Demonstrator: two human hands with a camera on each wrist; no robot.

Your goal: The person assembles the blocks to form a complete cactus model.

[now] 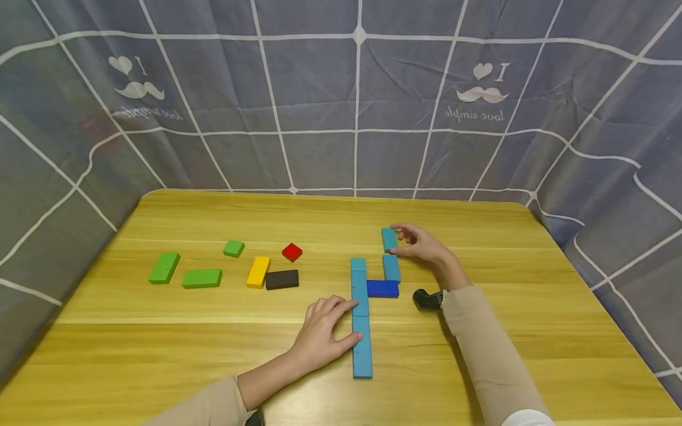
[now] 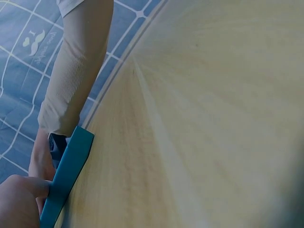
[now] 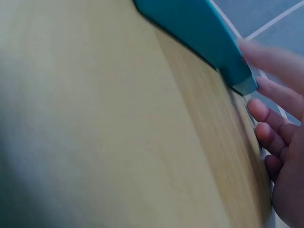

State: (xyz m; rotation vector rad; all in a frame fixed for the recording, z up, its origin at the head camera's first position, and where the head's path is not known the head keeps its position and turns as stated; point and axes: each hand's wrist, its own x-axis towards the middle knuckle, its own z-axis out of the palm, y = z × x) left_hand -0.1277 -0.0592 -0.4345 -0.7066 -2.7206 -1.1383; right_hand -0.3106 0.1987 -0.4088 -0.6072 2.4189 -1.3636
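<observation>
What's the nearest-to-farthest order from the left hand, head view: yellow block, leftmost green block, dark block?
1. Dark block: ahead and left of the left hand.
2. Yellow block: immediately left of the dark block.
3. Leftmost green block: left of all other blocks.

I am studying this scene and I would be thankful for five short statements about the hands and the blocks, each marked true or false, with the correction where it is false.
1. The left hand touches the column of light blue blocks. True.
2. The right hand touches the yellow block. False: its thumb and a finger are at the farther short light blue block.
3. The red block lies farther from the person than the dark brown block. True.
4. The dark blue block lies on top of the column. False: it lies beside it, on the right.
5. Three green blocks lie left of the column. True.
</observation>
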